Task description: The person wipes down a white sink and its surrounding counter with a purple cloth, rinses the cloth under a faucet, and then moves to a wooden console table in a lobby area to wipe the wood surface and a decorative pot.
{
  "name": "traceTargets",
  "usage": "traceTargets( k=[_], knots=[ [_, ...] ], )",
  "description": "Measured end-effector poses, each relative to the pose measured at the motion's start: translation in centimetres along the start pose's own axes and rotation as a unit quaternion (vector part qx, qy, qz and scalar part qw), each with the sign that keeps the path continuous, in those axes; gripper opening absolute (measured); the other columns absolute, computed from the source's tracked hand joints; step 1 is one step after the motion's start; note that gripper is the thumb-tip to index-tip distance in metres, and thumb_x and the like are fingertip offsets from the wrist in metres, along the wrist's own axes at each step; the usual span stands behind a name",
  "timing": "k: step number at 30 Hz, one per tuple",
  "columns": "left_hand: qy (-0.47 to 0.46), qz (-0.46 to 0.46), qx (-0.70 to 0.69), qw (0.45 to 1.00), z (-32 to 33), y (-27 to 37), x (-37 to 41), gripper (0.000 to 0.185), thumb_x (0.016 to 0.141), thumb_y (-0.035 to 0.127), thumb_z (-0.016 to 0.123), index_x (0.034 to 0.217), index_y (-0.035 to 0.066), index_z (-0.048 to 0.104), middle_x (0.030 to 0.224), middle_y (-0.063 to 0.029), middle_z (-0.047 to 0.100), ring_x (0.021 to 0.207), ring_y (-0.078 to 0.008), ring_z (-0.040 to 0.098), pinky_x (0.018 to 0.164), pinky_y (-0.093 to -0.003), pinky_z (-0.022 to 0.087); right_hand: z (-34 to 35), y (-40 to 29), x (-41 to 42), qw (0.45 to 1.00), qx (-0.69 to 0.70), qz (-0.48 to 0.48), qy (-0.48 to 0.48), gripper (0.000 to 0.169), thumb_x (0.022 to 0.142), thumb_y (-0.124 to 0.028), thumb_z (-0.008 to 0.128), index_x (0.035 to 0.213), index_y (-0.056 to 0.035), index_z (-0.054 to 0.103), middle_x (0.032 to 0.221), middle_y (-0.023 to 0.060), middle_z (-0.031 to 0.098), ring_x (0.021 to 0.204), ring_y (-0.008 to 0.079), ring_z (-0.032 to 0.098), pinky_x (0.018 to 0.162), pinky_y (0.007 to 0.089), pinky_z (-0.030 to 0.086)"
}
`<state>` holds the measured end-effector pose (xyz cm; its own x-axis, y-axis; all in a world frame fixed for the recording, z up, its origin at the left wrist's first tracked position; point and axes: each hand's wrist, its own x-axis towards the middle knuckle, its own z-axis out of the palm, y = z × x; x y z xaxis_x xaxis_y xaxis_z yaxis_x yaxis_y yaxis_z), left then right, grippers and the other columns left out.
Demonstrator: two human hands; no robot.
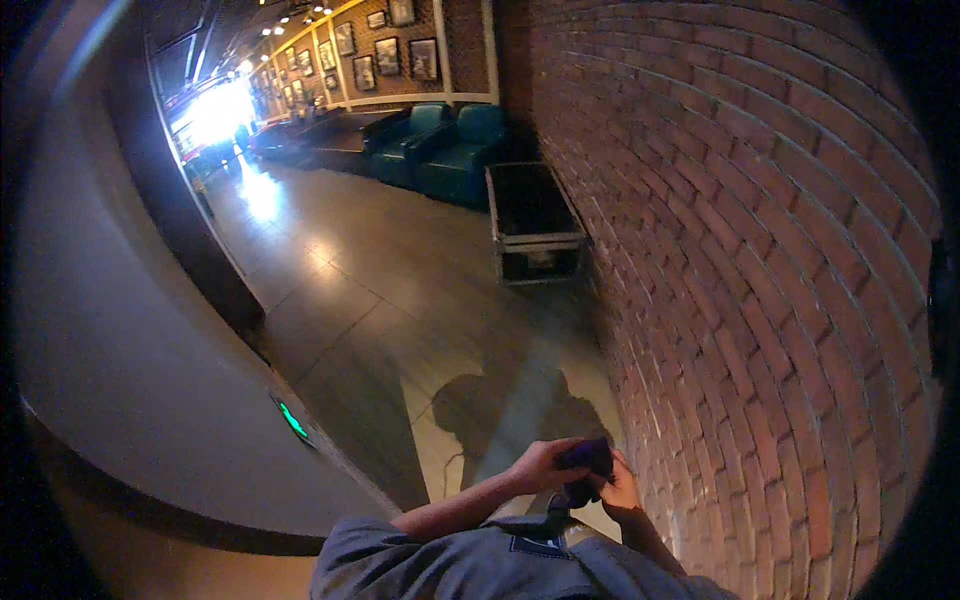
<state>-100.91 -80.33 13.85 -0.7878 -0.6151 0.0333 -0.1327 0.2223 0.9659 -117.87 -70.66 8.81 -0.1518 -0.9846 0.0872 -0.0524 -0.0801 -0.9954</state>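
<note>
A bunched dark purple cloth-like item [586,459] is held in front of my body, close to the brick wall. From the left, my left hand [546,466] grips it between thumb and fingers. On its other side my right hand [621,486] grips it too, with the fingers partly hidden behind it. Part of the dark item hangs below my hands. What exactly it is cannot be made out. My grey shirt [450,559] fills the bottom of the view.
A brick wall [750,300] runs along my right. Ahead stand a low dark table with a metal frame [538,241] and teal armchairs [457,150]. A pale wall [165,360] with a lit green sign [293,421] borders the tiled floor [360,247] on the left.
</note>
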Motion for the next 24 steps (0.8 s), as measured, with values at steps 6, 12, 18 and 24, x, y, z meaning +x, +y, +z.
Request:
traceTargets(
  k=[6, 12, 18, 24],
  knots=[
    [0.082, 0.005, 0.100, 0.992, -6.1, 1.6, 8.6, 0.050, 0.075, 0.018, 0.068, 0.120, 0.006, 0.050, 0.104, -0.0114, 0.062, 0.092, -0.0187, 0.060, 0.081, -0.0322, 0.047, -3.9, -0.2, 13.8, 0.990, -0.087, -0.049, -0.097, 0.046, 0.073, -0.019, 0.067, 0.112, -0.0036, 0.050, 0.109, 0.0150, 0.050, 0.100, 0.0295, 0.050, 0.086, 0.0383, 0.041],
    [0.260, -0.021, 0.083, 0.962, -12.5, -5.0, 10.3, 0.044, 0.072, 0.017, 0.070, 0.112, 0.006, 0.054, 0.100, -0.0134, 0.061, 0.089, -0.0241, 0.061, 0.077, -0.0326, 0.048, 1.4, 2.2, 26.8, 0.960, -0.076, -0.116, -0.244, 0.048, 0.074, -0.026, 0.068, 0.110, -0.0008, 0.049, 0.107, 0.0147, 0.051, 0.097, 0.0278, 0.054, 0.083, 0.0367, 0.045],
    [0.363, -0.009, 0.151, 0.920, -22.7, -9.4, 11.5, 0.038, 0.068, 0.014, 0.073, 0.103, 0.007, 0.059, 0.094, -0.0107, 0.061, 0.086, -0.0234, 0.059, 0.072, -0.0313, 0.048, 9.3, 1.7, 39.4, 0.918, 0.009, -0.085, -0.387, 0.040, 0.075, -0.017, 0.069, 0.106, -0.0014, 0.049, 0.104, 0.0117, 0.052, 0.097, 0.0216, 0.054, 0.086, 0.0343, 0.045],
    [0.370, -0.020, 0.166, 0.914, -36.1, -9.5, 17.7, 0.041, 0.070, 0.015, 0.072, 0.107, 0.007, 0.058, 0.099, -0.0117, 0.060, 0.088, -0.0254, 0.059, 0.075, -0.0325, 0.048, 14.7, -1.6, 53.8, 0.903, -0.005, -0.125, -0.411, 0.033, 0.077, -0.011, 0.066, 0.105, -0.0031, 0.049, 0.102, 0.0119, 0.053, 0.096, 0.0205, 0.054, 0.081, 0.0325, 0.046]
  ],
)
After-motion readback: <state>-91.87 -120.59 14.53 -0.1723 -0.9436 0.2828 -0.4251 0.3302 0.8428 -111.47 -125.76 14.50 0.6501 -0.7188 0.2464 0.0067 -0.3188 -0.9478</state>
